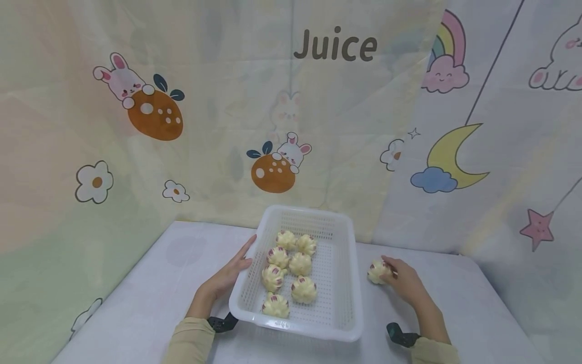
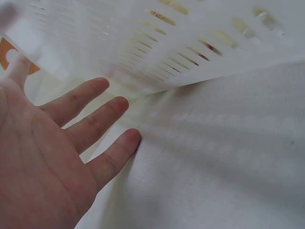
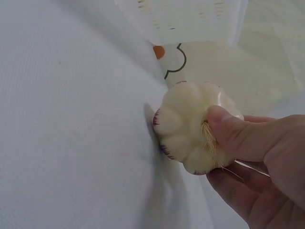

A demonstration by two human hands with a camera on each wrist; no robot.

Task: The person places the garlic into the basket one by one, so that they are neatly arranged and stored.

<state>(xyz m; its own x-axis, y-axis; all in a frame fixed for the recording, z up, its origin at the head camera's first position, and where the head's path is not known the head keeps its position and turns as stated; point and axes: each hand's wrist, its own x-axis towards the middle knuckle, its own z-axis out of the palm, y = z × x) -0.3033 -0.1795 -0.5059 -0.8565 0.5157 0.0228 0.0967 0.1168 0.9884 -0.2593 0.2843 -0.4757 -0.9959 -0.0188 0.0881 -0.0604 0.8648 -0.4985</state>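
A white plastic basket [image 1: 338, 283] with slotted walls holds several pale garlic bulbs with purple-tinged tips, mostly along its left side. My left hand [image 1: 229, 273] is at the basket's left rim, fingers spread and straight. In the left wrist view that hand [image 2: 62, 143] lies beside the slotted wall, its thumb out of sight. To the right of the basket, my right hand [image 1: 404, 280] pinches a single garlic bulb [image 1: 377, 272]. The right wrist view shows the thumb pressing near the stringy roots of this garlic bulb [image 3: 183, 126], just over the table surface.
Under the basket is a table with a white cloth [image 1: 150, 308]. A printed curtain [image 1: 218, 116] with rabbits, flowers and the word Juice hangs behind its far edge. Dark wrist devices [image 1: 402, 336] sit at both sleeves.
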